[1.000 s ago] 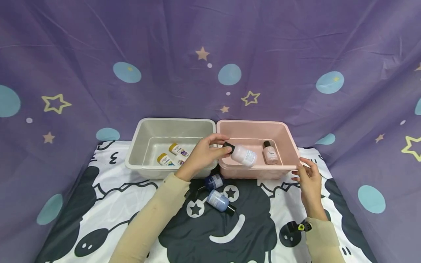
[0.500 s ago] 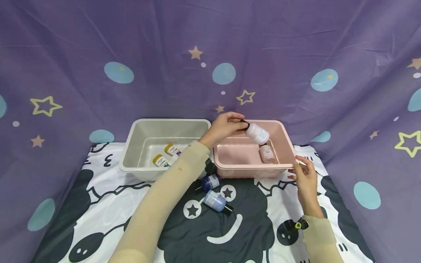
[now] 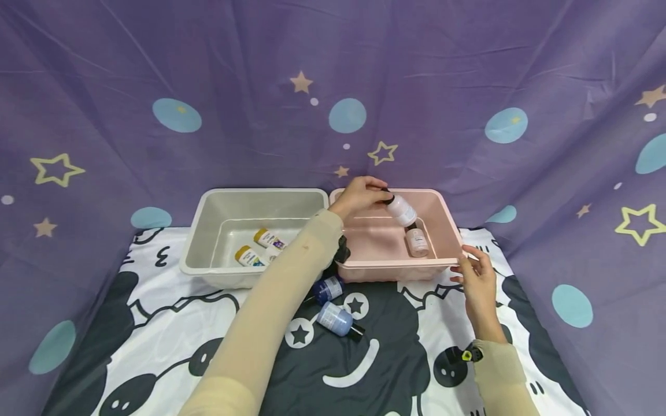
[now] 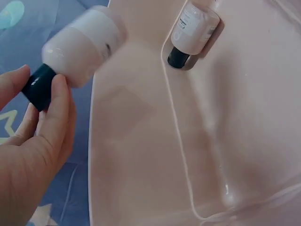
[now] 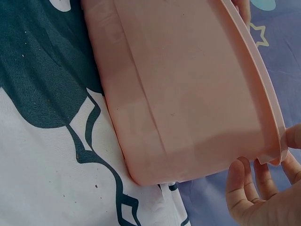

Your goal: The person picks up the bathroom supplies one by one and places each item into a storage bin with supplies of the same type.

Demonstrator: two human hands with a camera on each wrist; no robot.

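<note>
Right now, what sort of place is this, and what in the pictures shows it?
Probably an indoor spot set up for small tabletop work, though the wider room is hidden. A purple star-patterned cloth hangs behind; a cartoon-print cloth lies under a grey bin and a pink bin.

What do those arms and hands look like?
They're a person's. The left sleeve and right sleeve are long and pale beige; a small black device with a yellow-green spot sits at the right one's cuff. The left hand and right hand wear no gloves.
</note>
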